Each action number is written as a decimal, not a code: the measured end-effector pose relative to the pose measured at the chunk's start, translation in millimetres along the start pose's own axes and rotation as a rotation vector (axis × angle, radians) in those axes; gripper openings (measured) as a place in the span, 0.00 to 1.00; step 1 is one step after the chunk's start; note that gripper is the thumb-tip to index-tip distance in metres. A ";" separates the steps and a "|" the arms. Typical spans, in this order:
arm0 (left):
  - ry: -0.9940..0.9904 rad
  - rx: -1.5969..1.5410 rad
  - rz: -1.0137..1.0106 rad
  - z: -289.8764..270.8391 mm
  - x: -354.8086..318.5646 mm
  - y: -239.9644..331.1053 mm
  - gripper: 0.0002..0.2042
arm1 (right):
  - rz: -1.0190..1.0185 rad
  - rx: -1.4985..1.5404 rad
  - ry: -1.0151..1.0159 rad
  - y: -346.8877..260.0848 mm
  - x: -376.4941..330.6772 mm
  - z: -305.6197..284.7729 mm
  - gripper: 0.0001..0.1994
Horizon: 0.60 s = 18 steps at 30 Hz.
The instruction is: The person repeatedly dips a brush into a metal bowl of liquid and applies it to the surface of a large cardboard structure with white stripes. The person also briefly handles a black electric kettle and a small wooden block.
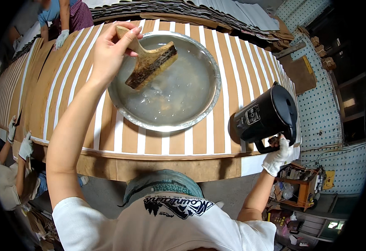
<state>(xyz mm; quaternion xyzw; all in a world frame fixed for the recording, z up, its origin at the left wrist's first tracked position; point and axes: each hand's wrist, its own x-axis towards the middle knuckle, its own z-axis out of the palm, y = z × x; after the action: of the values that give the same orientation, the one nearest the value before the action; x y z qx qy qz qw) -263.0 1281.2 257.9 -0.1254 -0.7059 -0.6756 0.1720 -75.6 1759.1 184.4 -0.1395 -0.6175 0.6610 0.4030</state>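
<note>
A wide metal basin (217, 79) of cloudy, greyish liquid stands on the table before me. Bare, my left hand (115, 47) pinches the handle of a flat wooden paste brush (147, 60), tilted above the liquid toward the basin's left side. The brush's bristle edge looks dark and wet. At the right, my right hand (278, 157) in a white glove is closed round the handle of a black electric kettle (260, 115). The kettle leans to one side near the table's right end; whether its base touches the table I cannot tell.
Overlapping brown sheets with white strips (229, 62) cover the table. Stacked sheets (233, 14) lie beyond its far edge. A person (59, 14) works at the far left, another person (11, 180) at the near left. A cluttered shelf (294, 188) stands at the lower right.
</note>
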 end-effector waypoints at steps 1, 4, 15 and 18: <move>-0.023 -0.005 0.015 3.4 1.5 -1.9 0.11 | -0.150 -0.086 -0.090 20.2 5.1 -5.5 0.04; 0.005 -0.082 0.015 21.5 -0.3 0.3 0.10 | -0.046 0.052 0.026 56.0 -2.0 -16.4 0.04; 0.144 0.240 0.273 39.5 -14.9 -34.9 0.10 | -0.744 -0.841 0.243 42.4 -39.3 -24.0 0.29; 0.177 0.097 0.390 48.1 -24.7 -40.4 0.09 | -0.783 -0.923 0.153 -13.9 -69.6 39.8 0.30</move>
<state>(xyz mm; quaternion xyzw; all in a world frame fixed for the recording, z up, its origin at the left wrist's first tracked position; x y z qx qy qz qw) -260.6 1328.3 209.5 -0.1913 -0.6820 -0.6032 0.3666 -53.5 1680.8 183.5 -0.1093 -0.8150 0.1160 0.5571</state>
